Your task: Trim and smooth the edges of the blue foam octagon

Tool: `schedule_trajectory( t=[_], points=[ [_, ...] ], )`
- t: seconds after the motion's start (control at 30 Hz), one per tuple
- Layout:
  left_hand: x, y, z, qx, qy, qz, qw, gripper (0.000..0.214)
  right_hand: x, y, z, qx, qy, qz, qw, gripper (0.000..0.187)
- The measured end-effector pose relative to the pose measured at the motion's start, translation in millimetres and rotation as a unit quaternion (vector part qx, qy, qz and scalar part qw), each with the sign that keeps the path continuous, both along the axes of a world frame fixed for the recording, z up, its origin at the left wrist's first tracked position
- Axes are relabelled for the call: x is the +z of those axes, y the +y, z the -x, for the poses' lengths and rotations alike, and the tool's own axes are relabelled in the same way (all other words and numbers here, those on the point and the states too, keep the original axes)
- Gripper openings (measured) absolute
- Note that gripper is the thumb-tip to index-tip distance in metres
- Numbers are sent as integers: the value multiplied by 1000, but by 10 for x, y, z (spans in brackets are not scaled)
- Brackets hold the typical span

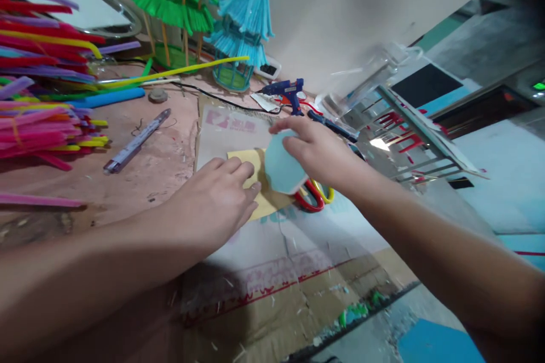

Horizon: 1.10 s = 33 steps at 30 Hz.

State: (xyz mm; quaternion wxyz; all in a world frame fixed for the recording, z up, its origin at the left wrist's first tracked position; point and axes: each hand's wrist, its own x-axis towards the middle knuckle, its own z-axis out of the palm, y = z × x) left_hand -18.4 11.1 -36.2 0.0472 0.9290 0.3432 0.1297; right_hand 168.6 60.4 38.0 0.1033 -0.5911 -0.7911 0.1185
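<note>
My right hand (313,147) grips a pale blue many-sided flat piece (281,167) between thumb and fingers, tilted over a sheet of yellow paper (272,204). On the left side of that paper rests my left hand (221,195), its fingers bent and closed at the paper's edge. Scissors with red and yellow handles (310,198) lie just under the pale blue piece, their blades hidden. Beneath all this is a printed cardboard sheet (230,130).
Bundles of colourful pipe cleaners (46,130) fill the left side. A pen (138,142) lies nearby. Behind stand a green tiered model (174,0) and a blue one (242,28). A blue glue gun (289,91) sits beyond my right hand. The table edge (357,323) runs along the lower right.
</note>
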Motion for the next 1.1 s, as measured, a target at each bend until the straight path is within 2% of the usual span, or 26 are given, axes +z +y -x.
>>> schedule_trajectory(
  t=[0.1,0.2,0.27,0.37,0.47,0.57,0.73,1.1],
  points=[
    [-28,14,38,3,-44,5,999,28,-64,54,-94,-2,94,-37,995,38],
    [-9,57,92,17,-135,57,989,29,-146,-128,-215,37,289,-41,956,47],
    [48,83,120,42,-204,119,971,32,-244,-311,-259,40,418,29,907,55],
    [150,86,136,87,-305,170,933,38,-430,-525,-254,-1,524,117,844,54],
    [207,53,130,117,-354,164,913,34,-575,-616,-203,-22,579,158,800,51],
    [218,19,122,121,-352,141,917,29,-639,-640,-172,-15,607,198,770,42],
    [203,4,126,116,-341,124,925,27,-625,-687,-169,-32,610,233,756,38],
    [180,21,145,125,-328,122,928,23,-534,-752,-129,-53,585,239,773,40]
  ],
)
